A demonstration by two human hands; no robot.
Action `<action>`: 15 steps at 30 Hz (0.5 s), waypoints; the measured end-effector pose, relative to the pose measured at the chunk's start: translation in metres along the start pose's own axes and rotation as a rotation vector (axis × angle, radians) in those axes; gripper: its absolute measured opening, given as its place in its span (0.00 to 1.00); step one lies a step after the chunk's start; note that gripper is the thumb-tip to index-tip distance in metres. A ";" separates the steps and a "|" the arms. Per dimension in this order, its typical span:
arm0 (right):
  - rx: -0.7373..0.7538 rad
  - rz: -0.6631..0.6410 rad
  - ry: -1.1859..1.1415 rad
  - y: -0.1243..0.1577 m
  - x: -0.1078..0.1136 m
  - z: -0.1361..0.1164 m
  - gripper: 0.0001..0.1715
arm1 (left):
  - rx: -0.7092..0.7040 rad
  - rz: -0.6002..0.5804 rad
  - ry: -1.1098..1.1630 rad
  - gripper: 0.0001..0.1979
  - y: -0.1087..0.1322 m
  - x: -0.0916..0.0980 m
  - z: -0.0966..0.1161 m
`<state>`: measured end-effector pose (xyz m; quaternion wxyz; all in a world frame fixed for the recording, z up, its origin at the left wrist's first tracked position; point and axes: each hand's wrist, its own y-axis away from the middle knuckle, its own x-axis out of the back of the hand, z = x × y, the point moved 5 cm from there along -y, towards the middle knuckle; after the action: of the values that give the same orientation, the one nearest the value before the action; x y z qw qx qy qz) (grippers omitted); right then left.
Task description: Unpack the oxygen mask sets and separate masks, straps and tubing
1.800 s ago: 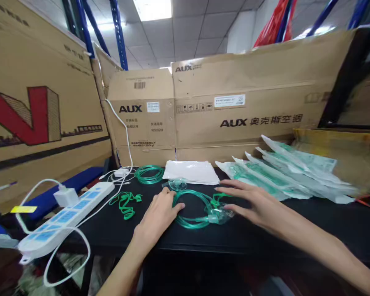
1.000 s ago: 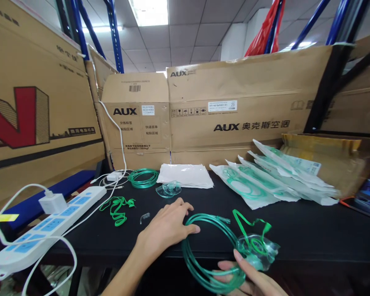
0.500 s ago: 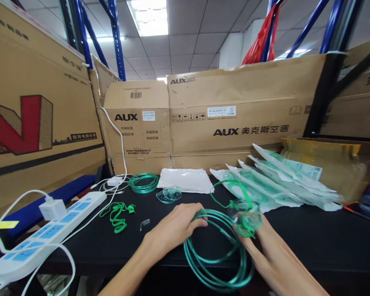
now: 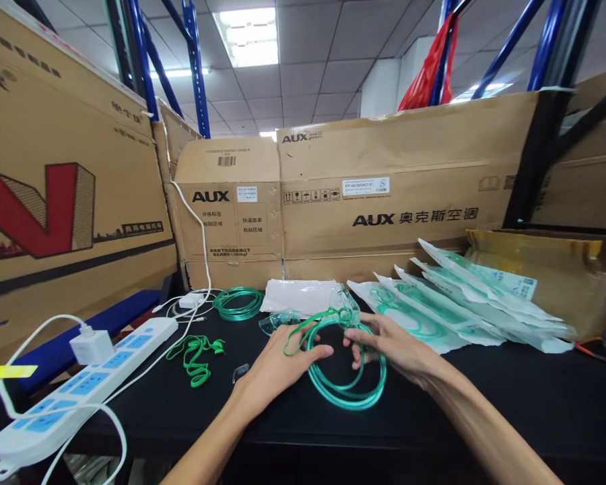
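My left hand (image 4: 285, 367) is closed at the left side of a coil of green tubing (image 4: 353, 403), its thumb reaching inside the loops. Curled fingers of my right hand (image 4: 384, 343) hold the coil's upper right. Just above that hand is a clear plastic mask (image 4: 350, 304), partly hidden. A green elastic strap (image 4: 308, 323) runs from the mask over the coil toward my left hand. Another clear mask (image 4: 279, 322) lies on the table behind my left hand. Left of that hand are a loose green strap (image 4: 196, 364) and a small clear plastic piece (image 4: 241, 372).
A second green tubing coil (image 4: 239, 303) and a white sheet or packet (image 4: 300, 294) lie at the back. Packaged green items (image 4: 464, 310) are piled on the right. A white power strip (image 4: 71, 391) with cables stands left; cardboard boxes (image 4: 409, 168) wall the back.
My right hand has moved left and away from me, bringing the mask and strap to the top of the coil. The coil has risen slightly and now looks smaller.
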<state>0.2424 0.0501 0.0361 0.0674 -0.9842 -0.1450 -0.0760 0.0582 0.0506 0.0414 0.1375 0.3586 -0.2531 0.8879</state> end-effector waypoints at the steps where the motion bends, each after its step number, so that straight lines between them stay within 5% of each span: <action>1: 0.002 -0.002 -0.002 -0.002 0.005 -0.001 0.21 | 0.024 -0.032 -0.001 0.17 0.005 0.002 -0.004; 7: 0.010 0.004 -0.052 0.003 0.018 0.003 0.19 | 0.159 -0.193 0.054 0.49 0.029 0.023 -0.031; 11: 0.015 0.059 -0.101 0.007 0.011 0.010 0.20 | 0.139 -0.101 0.011 0.41 0.028 0.027 -0.020; 15: 0.046 0.147 -0.178 0.004 0.002 0.015 0.23 | 0.120 -0.063 -0.045 0.34 0.014 0.009 -0.010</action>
<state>0.2478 0.0494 0.0214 0.0824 -0.9932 -0.0794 0.0204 0.0399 0.0451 0.0367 0.1378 0.3941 -0.1912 0.8883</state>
